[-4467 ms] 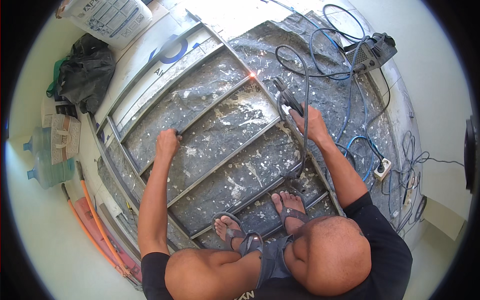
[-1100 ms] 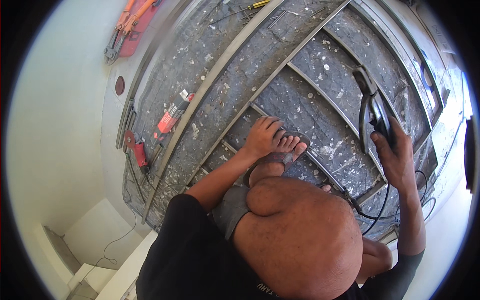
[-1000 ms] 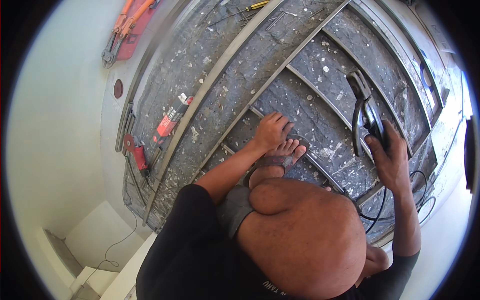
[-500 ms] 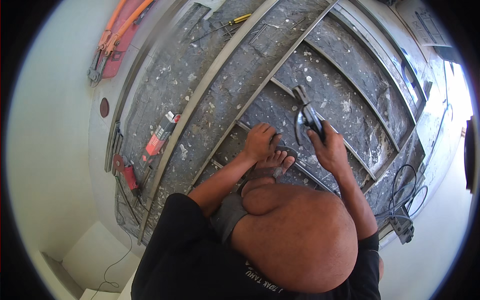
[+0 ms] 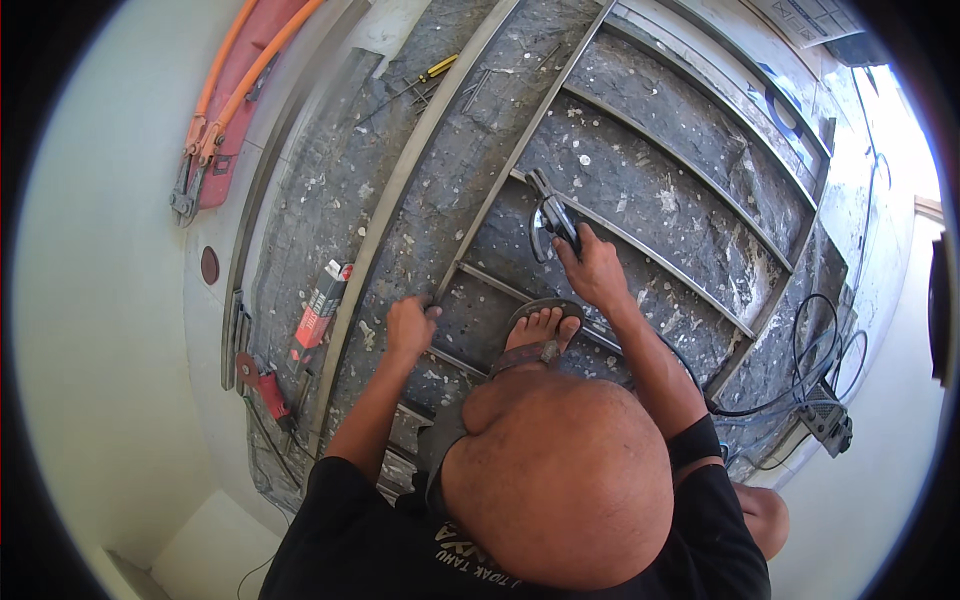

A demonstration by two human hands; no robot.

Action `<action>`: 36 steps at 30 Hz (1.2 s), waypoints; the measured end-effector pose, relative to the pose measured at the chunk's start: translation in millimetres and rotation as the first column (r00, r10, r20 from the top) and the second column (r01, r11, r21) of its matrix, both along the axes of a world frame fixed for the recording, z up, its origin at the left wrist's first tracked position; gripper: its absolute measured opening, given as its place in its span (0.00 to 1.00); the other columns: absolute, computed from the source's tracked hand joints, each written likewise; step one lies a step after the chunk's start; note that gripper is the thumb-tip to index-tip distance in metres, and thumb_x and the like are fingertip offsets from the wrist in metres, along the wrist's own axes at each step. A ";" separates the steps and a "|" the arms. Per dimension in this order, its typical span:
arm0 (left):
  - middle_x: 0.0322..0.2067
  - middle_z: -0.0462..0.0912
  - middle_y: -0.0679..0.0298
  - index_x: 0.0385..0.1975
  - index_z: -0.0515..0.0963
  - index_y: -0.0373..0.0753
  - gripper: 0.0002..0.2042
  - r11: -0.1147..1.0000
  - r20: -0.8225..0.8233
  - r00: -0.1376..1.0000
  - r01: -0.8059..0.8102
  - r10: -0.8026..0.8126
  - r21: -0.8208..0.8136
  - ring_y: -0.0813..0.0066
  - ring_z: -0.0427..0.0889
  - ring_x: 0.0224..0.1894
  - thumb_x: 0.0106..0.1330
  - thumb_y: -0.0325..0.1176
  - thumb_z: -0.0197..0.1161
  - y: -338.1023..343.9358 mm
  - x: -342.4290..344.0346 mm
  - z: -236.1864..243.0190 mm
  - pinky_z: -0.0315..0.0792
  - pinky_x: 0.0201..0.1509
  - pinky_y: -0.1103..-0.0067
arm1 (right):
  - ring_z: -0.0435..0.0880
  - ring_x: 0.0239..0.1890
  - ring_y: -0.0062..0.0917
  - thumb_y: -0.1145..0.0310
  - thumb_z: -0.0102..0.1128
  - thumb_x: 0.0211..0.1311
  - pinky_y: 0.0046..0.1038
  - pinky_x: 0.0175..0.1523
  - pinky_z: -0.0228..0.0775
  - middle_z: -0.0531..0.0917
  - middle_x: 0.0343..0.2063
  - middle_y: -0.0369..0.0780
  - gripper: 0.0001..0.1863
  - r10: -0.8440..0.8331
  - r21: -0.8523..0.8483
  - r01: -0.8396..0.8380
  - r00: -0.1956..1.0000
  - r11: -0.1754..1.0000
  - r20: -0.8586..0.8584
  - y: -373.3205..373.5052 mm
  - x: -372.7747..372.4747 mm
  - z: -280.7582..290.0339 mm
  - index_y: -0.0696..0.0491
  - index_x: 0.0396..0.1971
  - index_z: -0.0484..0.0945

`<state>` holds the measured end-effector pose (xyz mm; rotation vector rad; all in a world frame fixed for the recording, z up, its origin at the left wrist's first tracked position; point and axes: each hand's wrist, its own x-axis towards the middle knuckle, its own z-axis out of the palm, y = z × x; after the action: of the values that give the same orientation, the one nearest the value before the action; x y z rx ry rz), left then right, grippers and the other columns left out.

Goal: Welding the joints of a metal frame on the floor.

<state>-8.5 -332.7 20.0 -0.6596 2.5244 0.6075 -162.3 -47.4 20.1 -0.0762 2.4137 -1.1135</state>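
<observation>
A ladder-like metal frame (image 5: 655,252) of thin square tubes lies on the floor before me. My right hand (image 5: 598,270) is wrapped round a black welding electrode holder (image 5: 553,218), held above one of the frame's crossbars with its jaws pointing away from me. I see no rod in the jaws. A dark cable (image 5: 745,412) trails from beside my right forearm toward the right. My left hand (image 5: 410,325) lies over the frame's left long tube near a crossbar joint, fingers curled round it; the hand hides that part. My sandalled foot (image 5: 542,330) rests among the crossbars.
A long loose metal bar (image 5: 400,170) runs left of the frame. Beyond it lie a red-and-black box (image 5: 320,315), a red angle grinder (image 5: 268,390) and orange-handled bolt cutters (image 5: 215,130). A yellow-handled screwdriver (image 5: 438,68) lies farther off. A dark cabled device (image 5: 828,422) sits at right.
My left hand has moved left, from beside my foot to the frame's long tube. My right hand has carried the electrode holder left and slightly away. The view has shifted a little.
</observation>
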 end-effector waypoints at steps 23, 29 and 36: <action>0.34 0.85 0.45 0.39 0.86 0.34 0.14 0.996 0.020 1.000 -0.021 0.019 0.082 0.47 0.86 0.41 0.54 0.33 0.72 -10.5 -13.8 3.2 0.77 0.49 0.64 | 0.80 0.34 0.59 0.54 0.60 0.65 0.52 0.38 0.70 0.80 0.24 0.59 0.21 -0.002 0.013 0.002 0.999 1.000 0.045 -13.5 -5.8 -11.4 0.61 0.36 0.72; 0.34 0.85 0.45 0.39 0.86 0.34 0.15 0.991 0.055 0.997 -0.069 0.063 0.112 0.48 0.86 0.41 0.54 0.34 0.72 -8.9 -13.6 2.2 0.77 0.49 0.65 | 0.81 0.34 0.59 0.54 0.60 0.65 0.52 0.38 0.70 0.81 0.24 0.59 0.21 -0.018 -0.003 0.018 1.000 1.000 0.017 -15.3 -2.7 -15.3 0.61 0.38 0.73; 0.34 0.85 0.44 0.39 0.86 0.34 0.15 0.992 0.048 0.998 -0.045 0.039 0.120 0.47 0.85 0.41 0.54 0.33 0.72 -12.3 -11.2 -0.8 0.76 0.49 0.64 | 0.81 0.33 0.59 0.55 0.60 0.65 0.51 0.37 0.71 0.81 0.23 0.58 0.21 -0.012 0.004 0.012 1.000 1.000 0.021 -14.2 -1.3 -19.3 0.61 0.39 0.73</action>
<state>-19.7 -345.0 19.1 -0.6757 2.4152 0.7457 -163.6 -61.6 0.7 -0.0481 2.4012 -1.1095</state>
